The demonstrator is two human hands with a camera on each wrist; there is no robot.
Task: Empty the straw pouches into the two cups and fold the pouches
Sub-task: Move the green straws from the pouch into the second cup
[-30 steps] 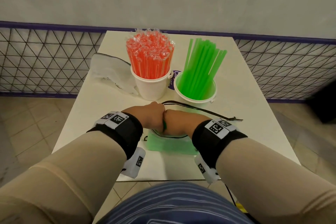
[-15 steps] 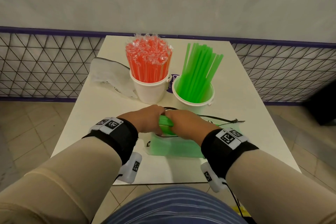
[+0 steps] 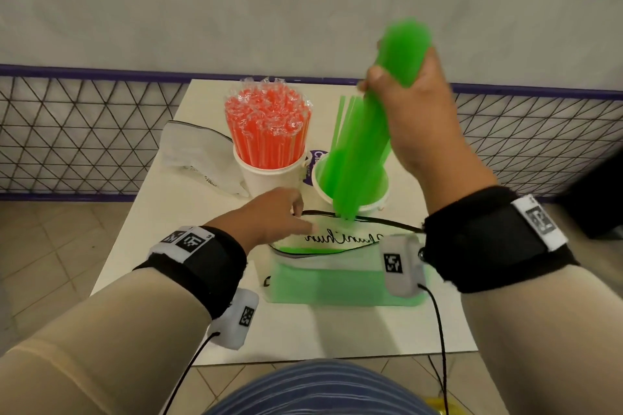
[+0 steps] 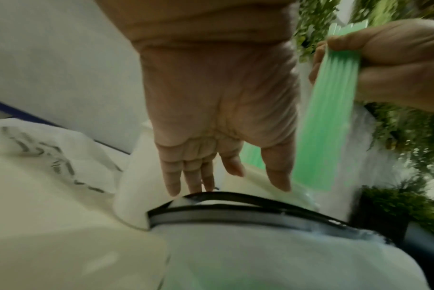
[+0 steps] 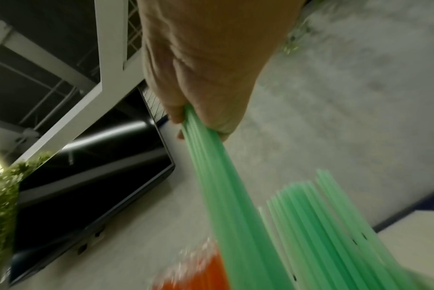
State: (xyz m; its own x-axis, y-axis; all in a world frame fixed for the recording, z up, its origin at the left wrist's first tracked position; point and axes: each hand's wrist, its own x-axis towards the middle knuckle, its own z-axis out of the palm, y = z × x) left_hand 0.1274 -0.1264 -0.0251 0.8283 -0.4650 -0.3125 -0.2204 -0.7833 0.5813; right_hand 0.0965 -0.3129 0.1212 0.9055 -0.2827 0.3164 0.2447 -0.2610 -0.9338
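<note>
My right hand point(image 3: 396, 87) is raised above the table and grips a bunch of green straws point(image 3: 367, 145) that slants down, its lower ends over the near rim of the white cup of green straws point(image 3: 377, 204). The right wrist view shows that hand point(image 5: 198, 121) closed round the bunch point(image 5: 225, 186). My left hand point(image 3: 296, 209) lies with straight fingers point(image 4: 173, 184) on the black zipper rim point(image 4: 235, 206) of the clear pouch point(image 3: 337, 283), which holds more green straws. A second white cup point(image 3: 269, 182) holds wrapped orange straws point(image 3: 268, 128).
An empty white pouch point(image 3: 199, 152) lies crumpled left of the orange cup on the small white table point(image 3: 303, 330). A purple-railed wire mesh fence point(image 3: 84, 131) runs behind the table. Tiled floor lies on both sides.
Both hands were together at the pouch mouth. My right hand has since pulled out a bunch of green straws and lifted it up and right; my left hand stays at the pouch.
</note>
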